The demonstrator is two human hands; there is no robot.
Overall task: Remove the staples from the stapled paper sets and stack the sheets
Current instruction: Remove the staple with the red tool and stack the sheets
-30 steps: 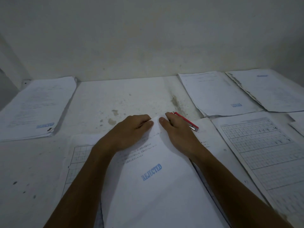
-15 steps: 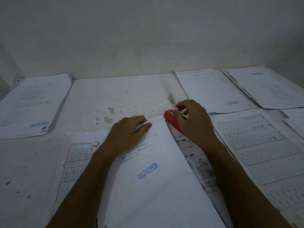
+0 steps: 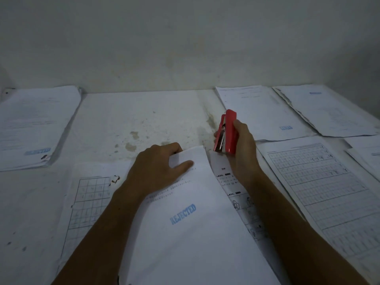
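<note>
Left hand: your left hand (image 3: 158, 167) pins the top corner of the stapled set (image 3: 191, 223), the one stamped REJECTED, with the thumb lying across the sheet and the fingers curled over its far edge.
Right hand: your right hand (image 3: 240, 149) grips the red stapler (image 3: 227, 133), lifted off the table (image 3: 144, 120) and standing nearly upright just beside the set's top right corner.
Staple: you cannot see it here; the corner under your left hand is too dim and partly covered, so judge its place by touch before you dig in.
Tear risk: if the tool's remover end goes in at a steep angle, it likely rips the corner instead of lifting the staple legs.
Slip risk: the set lies askew on other loose sheets, among them the grid sheet (image 3: 90, 202) and the illustrated sheet (image 3: 240, 200). Push sideways and the whole layer may slide, since paper on paper holds poorly.
Finger risk: your left thumb sits close to where the tool must work. A sudden give could drive the metal tip into it.
Mix-up risk: the left pile (image 3: 35, 124) and the far right piles (image 3: 265, 112) look alike in this light. Freed sheets could land on the wrong stack, or a stray staple could stay hidden among the papers.
</note>
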